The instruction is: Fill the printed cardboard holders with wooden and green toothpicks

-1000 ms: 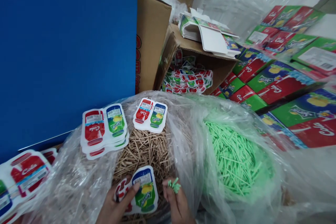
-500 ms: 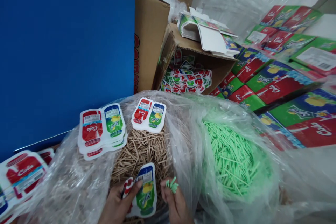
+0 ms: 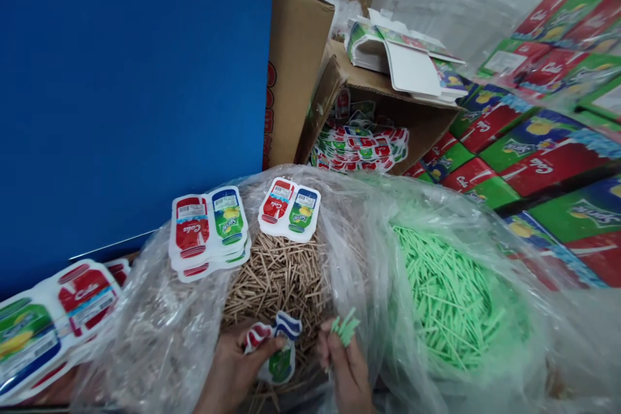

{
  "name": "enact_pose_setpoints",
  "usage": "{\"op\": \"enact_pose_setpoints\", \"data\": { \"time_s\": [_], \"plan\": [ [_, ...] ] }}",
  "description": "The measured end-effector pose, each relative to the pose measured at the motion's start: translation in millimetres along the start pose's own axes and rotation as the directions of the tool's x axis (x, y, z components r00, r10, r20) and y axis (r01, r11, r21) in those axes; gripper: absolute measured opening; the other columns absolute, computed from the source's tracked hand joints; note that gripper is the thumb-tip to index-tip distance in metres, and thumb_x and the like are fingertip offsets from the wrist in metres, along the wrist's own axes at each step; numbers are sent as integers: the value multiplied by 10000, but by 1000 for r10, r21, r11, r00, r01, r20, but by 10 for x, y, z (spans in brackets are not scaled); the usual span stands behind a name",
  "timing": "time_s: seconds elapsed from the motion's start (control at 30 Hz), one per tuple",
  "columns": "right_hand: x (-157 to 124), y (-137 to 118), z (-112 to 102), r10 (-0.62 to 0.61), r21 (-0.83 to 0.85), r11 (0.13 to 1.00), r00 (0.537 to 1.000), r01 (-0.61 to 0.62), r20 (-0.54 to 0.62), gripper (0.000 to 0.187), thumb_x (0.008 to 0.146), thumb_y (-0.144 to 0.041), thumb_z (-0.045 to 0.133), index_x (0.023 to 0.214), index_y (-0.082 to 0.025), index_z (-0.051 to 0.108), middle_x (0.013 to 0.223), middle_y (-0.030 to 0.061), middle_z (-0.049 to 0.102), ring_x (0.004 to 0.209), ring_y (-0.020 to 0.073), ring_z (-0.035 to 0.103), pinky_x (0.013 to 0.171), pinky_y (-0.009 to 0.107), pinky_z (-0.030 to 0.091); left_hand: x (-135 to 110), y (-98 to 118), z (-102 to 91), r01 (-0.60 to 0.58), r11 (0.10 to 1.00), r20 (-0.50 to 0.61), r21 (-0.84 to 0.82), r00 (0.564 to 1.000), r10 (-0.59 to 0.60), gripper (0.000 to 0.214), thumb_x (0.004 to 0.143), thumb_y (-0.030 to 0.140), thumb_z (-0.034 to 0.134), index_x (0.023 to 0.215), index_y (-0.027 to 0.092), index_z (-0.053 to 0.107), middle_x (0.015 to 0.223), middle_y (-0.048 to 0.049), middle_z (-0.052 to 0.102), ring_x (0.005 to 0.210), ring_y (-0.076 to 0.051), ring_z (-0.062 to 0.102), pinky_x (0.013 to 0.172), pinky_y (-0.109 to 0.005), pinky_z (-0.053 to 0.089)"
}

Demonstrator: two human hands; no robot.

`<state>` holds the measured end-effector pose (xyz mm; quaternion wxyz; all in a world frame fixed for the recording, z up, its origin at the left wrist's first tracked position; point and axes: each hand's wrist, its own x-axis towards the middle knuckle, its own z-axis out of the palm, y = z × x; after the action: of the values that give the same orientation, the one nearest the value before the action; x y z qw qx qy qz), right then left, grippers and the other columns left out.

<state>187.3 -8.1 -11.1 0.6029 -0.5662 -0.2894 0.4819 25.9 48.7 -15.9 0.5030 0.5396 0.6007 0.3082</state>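
My left hand [image 3: 245,359] is closed on a double plastic pouch [image 3: 281,359], printed red on one half and blue-green on the other. The pouch is bent, its top edge bulging between thumb and fingers. Close by on the right, my right hand [image 3: 343,356] pinches a small bunch of green sticks [image 3: 345,326], their ends poking up past the fingertips. Both hands are over a clear bag of brown sticks [image 3: 276,272]. To the right stands a clear bag of loose green sticks [image 3: 446,297].
Flat Cola and Sprite pouches [image 3: 208,229] lie on the bag's left edge, another pouch stack [image 3: 290,209] at its back. More pouches [image 3: 58,323] are at lower left. Behind are a blue panel [image 3: 130,77], an open carton [image 3: 330,77] of pouches and stacked printed boxes [image 3: 538,162].
The pouch in my left hand has folded, its printed front now bent. Both hands appear further right in the picture, as does the whole scene, because the view has turned left.
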Motion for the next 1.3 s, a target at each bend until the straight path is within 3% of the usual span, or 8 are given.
{"op": "enact_pose_setpoints", "data": {
  "time_s": [0.13, 0.27, 0.47, 0.6, 0.77, 0.9, 1.1, 1.3],
  "plan": [
    [100, -367, 110, -39, 347, 937, 999, 47, -31, 187, 821, -429, 578, 855, -246, 585, 610, -45, 483, 531, 98, 468, 501, 214, 390, 4, 13, -34, -387, 902, 167, 190, 918, 359, 129, 724, 265, 664, 617, 195, 680, 619, -4, 687, 588, -161, 612, 573, -226, 453],
    [158, -493, 290, -178, 390, 906, 984, 165, -4, 158, 882, -385, 499, 836, -246, 560, 650, -44, 493, 572, 98, 507, 544, 222, 422, -34, 30, 19, -544, 804, 242, 239, 836, 493, 147, 755, 137, 610, 630, 193, 661, 597, 0, 667, 565, -145, 590, 565, -217, 442],
    [111, -263, 312, -269, 48, 963, 957, 265, 112, 209, 934, -351, 383, 837, -233, 525, 710, -20, 549, 710, 150, 592, 755, 325, 461, -41, 92, 33, -552, 800, 302, 236, 824, 480, 168, 739, 59, 580, 684, 189, 671, 653, -8, 691, 615, -152, 623, 591, -222, 453],
    [62, -224, 243, -286, -137, 942, 947, 306, 147, 249, 943, -355, 349, 862, -231, 550, 750, -3, 614, 889, 182, 611, 992, 402, 317, -40, 79, 19, -488, 828, 310, 278, 861, 403, 169, 738, 69, 589, 679, 196, 683, 668, -8, 696, 629, -159, 629, 584, -220, 452],
    [48, -323, 265, -323, -133, 935, 944, 330, 72, 224, 940, -358, 364, 884, -248, 551, 877, 16, 647, 966, 184, 597, 963, 376, 373, -53, 78, 35, -489, 812, 296, 319, 865, 405, 172, 713, 39, 586, 657, 178, 670, 627, -10, 677, 598, -160, 621, 564, -217, 439],
    [75, -382, 306, -314, -153, 931, 940, 332, 132, 262, 943, -352, 354, 863, -240, 576, 860, 18, 657, 916, 171, 620, 982, 364, 374, -48, 68, 41, -485, 812, 303, 325, 867, 396, 176, 711, 34, 576, 668, 182, 661, 634, -2, 667, 606, -156, 617, 573, -216, 437],
    [88, -307, 252, -283, -130, 948, 956, 291, 78, 252, 936, -382, 357, 867, -238, 552, 801, -4, 625, 898, 172, 628, 1011, 403, 353, -76, 32, 51, -520, 798, 285, 305, 849, 444, 199, 696, 16, 568, 667, 187, 664, 625, -4, 668, 592, -159, 610, 569, -223, 435],
    [43, -272, 250, -302, -240, 918, 949, 315, 89, 238, 919, -366, 397, 839, -236, 580, 820, 16, 663, 867, 179, 639, 993, 381, 371, -77, 74, 73, -520, 793, 300, 317, 848, 436, 259, 648, -20, 543, 677, 193, 687, 652, -17, 687, 635, -181, 636, 592, -239, 452]
  ]
}}
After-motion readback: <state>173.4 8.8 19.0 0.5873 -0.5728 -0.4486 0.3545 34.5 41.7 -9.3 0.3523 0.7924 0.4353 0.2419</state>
